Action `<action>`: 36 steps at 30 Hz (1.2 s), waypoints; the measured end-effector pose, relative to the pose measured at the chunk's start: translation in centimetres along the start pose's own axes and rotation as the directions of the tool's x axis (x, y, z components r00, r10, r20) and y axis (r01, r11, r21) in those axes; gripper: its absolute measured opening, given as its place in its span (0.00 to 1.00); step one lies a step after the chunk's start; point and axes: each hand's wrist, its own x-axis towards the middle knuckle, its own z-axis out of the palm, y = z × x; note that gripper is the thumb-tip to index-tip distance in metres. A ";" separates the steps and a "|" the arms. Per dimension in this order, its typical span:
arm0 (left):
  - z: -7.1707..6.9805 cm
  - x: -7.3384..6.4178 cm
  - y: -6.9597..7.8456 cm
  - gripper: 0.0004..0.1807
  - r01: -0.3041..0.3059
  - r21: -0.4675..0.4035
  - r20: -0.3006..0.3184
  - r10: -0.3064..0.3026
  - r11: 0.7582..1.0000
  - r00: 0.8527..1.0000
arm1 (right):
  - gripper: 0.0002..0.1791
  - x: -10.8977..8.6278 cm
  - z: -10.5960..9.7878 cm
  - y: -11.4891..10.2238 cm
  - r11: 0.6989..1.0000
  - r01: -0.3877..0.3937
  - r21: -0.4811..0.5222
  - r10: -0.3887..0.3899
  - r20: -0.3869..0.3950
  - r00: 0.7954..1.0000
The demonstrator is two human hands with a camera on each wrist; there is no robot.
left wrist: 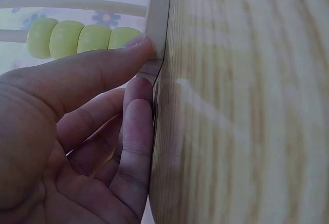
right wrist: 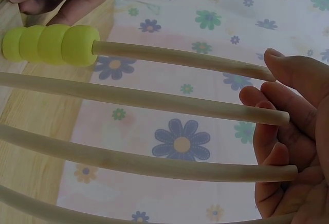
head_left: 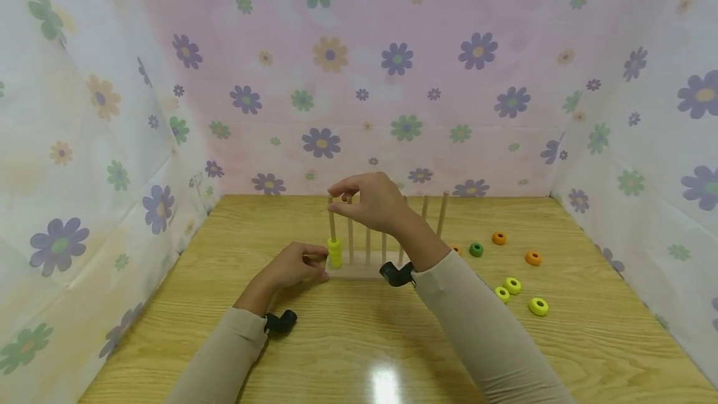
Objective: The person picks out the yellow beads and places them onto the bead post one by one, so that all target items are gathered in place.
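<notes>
1. Wooden peg stand (head_left: pixel 361 272): it sits in the centre of the head view, its flat base on the wood-grain table (head_left: pixel 336 341) and its row of slim upright pegs (head_left: pixel 368 245) rising from it. The right forearm hides part of the row.
2. Four yellow-green beads (head_left: pixel 335 253) are stacked, touching one another, at the bottom of the leftmost peg (head_left: pixel 332 226). The upper part of that peg is bare.
3. Left hand (head_left: pixel 294 264): left of centre, low at the stand's left end. Its thumb and fingers pinch the end of the base, just beside the lowest bead; the left wrist view shows the fingertips against the wood.
4. Right hand (head_left: pixel 373 202): at the centre, above the base, at the top of the leftmost peg. Thumb and index finger are spread to either side of the peg's tip, the other fingers loosely curved near the neighbouring peg tips. Whether the fingertips press on the wood cannot be told.
5. Loose rings lie right of centre. A green ring (head_left: pixel 476 250) and two orange rings (head_left: pixel 499 239) are farther back, with another orange piece (head_left: pixel 457 249) partly hidden by the right sleeve (head_left: pixel 477 323). Three yellow rings (head_left: pixel 538 307) lie nearer the front.
6. Each wrist carries a black device (head_left: pixel 397 274).
7. Flower-printed cloth (head_left: pixel 359 67) fills the upper frame and both sides; a bright reflection shines on the table at the lower middle.
</notes>
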 end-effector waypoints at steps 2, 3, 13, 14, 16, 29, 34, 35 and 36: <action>0.0 0.0 0.0 0.31 0.000 -0.006 0.003 0.000 1.000 1.000 | 0.13 0.0 0.0 0.0 1.000 0.005 0.001 -0.005 -0.004 1.000; 0.0 0.0 0.0 0.31 0.001 -0.007 0.005 -0.001 1.000 1.000 | 0.13 0.0 0.0 0.1 1.000 0.008 0.002 -0.008 -0.007 1.000; 0.0 -0.3 0.0 0.33 0.018 -0.004 -0.013 -0.018 1.000 1.000 | 0.11 0.0 0.0 0.5 0.994 0.088 0.065 -0.084 -0.067 0.994; 0.0 -0.3 0.1 0.33 0.017 -0.003 -0.014 -0.017 1.000 1.000 | 0.12 0.0 -0.1 0.4 0.994 0.091 0.066 -0.086 -0.072 0.994; 0.0 -0.2 0.1 0.33 0.013 -0.005 -0.014 -0.013 1.000 1.000 | 0.13 -0.2 -0.3 0.4 0.992 0.100 0.071 -0.094 -0.085 0.992; 0.0 0.0 -0.1 0.32 0.000 -0.032 0.001 0.001 0.999 1.000 | 0.16 -1.4 -0.8 0.8 0.971 0.237 0.038 -0.221 -0.243 0.944; 0.1 0.0 -0.1 0.31 0.009 -0.032 0.003 -0.009 0.999 1.000 | 0.15 -2.4 -1.0 0.6 0.963 0.269 0.009 -0.256 -0.285 0.924; 0.1 0.0 -0.1 0.31 0.011 -0.029 0.002 -0.011 1.000 1.000 | 0.15 -2.6 -1.1 0.6 0.961 0.276 -0.001 -0.264 -0.291 0.920; 0.1 0.0 -0.1 0.31 0.014 -0.025 -0.001 -0.014 1.000 1.000 | 0.15 -2.8 -1.1 0.6 0.961 0.278 -0.017 -0.270 -0.294 0.917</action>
